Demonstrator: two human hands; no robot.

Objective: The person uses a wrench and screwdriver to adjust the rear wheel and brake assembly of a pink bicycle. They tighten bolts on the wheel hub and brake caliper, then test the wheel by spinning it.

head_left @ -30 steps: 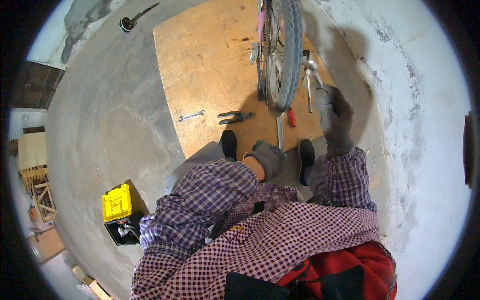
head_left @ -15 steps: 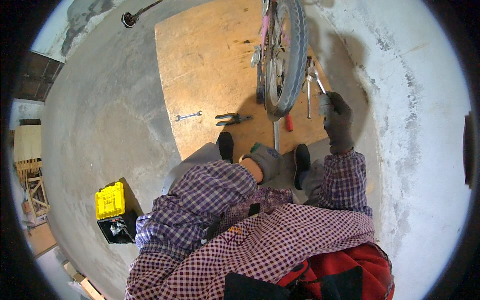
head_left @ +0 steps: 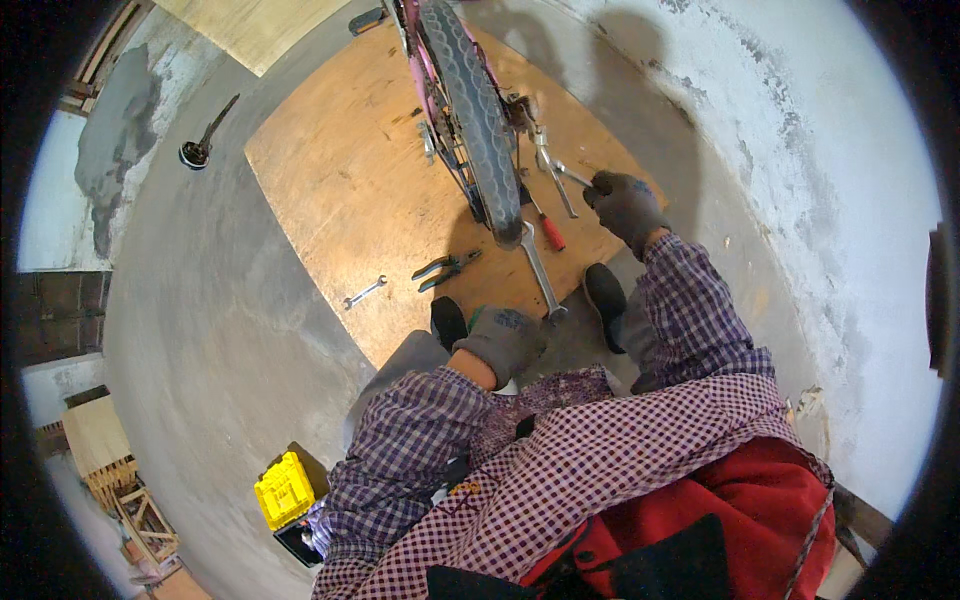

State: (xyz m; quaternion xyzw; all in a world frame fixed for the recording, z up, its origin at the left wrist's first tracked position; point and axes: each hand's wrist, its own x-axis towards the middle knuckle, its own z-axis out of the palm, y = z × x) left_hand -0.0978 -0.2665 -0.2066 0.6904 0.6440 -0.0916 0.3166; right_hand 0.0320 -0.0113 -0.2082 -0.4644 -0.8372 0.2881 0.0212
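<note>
My right hand [head_left: 628, 210], in a dark grey glove, is closed round the end of a silver wrench [head_left: 572, 175]. The wrench reaches to the side of the bicycle wheel [head_left: 465, 110], near its hub; where it meets the wheel is too small to make out. Beside it, a second silver bar [head_left: 560, 190] slants down toward the board. My left hand [head_left: 503, 342], also gloved, rests low near my lap with its back showing and its fingers hidden. A large open-ended wrench [head_left: 541, 275] lies just beyond it, apart from the hand, below the tyre.
A red-handled screwdriver [head_left: 552, 233], dark-handled pliers [head_left: 447, 268] and a small wrench [head_left: 365, 292] lie on the wooden board [head_left: 330, 180]. A yellow-lidded toolbox [head_left: 285, 490] stands at lower left. A whitewashed wall [head_left: 800, 200] rises on the right. A round-ended dark part [head_left: 195, 153] lies on the floor.
The view has turned, so the scene appears tilted and shifted left. My left hand has drawn back from the large wrench toward my lap. My right hand still grips the silver wrench.
</note>
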